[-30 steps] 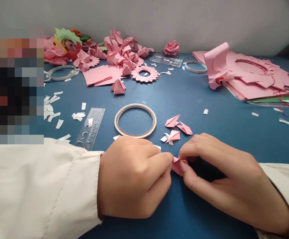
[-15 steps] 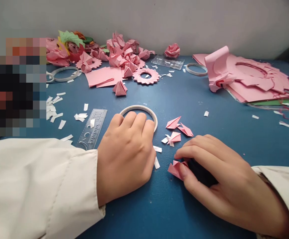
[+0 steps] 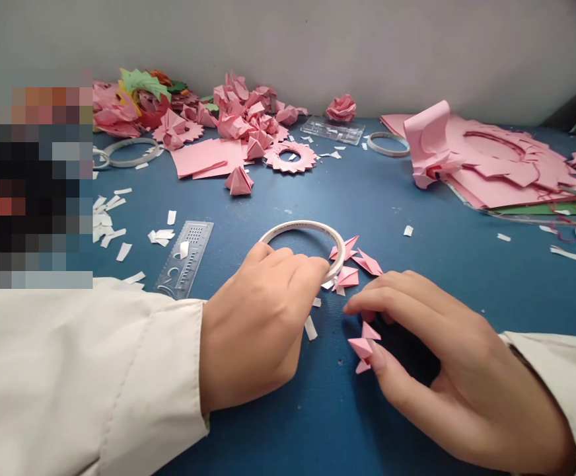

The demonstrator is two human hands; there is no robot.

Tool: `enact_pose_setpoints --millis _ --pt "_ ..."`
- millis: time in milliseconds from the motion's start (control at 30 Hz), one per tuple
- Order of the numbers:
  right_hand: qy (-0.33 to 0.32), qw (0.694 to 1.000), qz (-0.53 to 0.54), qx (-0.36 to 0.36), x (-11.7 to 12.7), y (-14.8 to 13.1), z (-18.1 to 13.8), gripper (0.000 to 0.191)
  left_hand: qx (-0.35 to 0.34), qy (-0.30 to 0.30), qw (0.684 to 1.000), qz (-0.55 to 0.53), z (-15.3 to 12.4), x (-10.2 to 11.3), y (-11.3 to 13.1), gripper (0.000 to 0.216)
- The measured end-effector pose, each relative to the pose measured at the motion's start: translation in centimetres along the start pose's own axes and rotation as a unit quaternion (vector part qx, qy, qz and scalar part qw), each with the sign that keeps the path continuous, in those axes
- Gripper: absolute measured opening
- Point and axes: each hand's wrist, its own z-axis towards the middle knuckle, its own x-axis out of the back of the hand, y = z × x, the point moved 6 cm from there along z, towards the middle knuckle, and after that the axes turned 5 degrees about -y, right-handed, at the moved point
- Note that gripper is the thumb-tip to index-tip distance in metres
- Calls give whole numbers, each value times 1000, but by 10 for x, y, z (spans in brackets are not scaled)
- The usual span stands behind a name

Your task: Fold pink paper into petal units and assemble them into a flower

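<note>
My left hand (image 3: 263, 317) grips the near rim of a thin white tape ring (image 3: 312, 231) and holds it tilted off the blue table (image 3: 417, 264). My right hand (image 3: 436, 363) rests on the table to the right, thumb and fingers pinching a small folded pink paper piece (image 3: 360, 345). Three similar folded pink pieces (image 3: 355, 261) lie just beyond, partly under the ring's right edge. Both wrists are in white sleeves.
A clear ruler (image 3: 185, 256) and white paper scraps (image 3: 112, 228) lie to the left. Folded pink paper shapes (image 3: 241, 122), a pink toothed ring (image 3: 290, 157) and more tape rings (image 3: 386, 143) sit at the back. Cut pink sheets (image 3: 496, 165) are stacked at the right.
My left hand let go of the pink piece, reached forward to the tape ring, and has lifted it towards the right. My right hand kept the pink piece and drew it slightly nearer.
</note>
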Motion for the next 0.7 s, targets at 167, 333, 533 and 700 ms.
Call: enact_pose_setpoints --millis 167,333,533,700 --pt "10 1000 -8 12 0 5 -8 35 3 -15 999 -52 0 -3 -3 39" --pt "15 999 -14 25 1 4 -13 41 -8 2 999 -43 -4 -1 -3 38" --pt "15 998 -21 48 5 -2 -6 48 -51 5 998 -35 -9 -2 2 30" --pt "-26 988 -37 147 10 -13 12 47 -36 24 997 -64 -9 2 2 26"
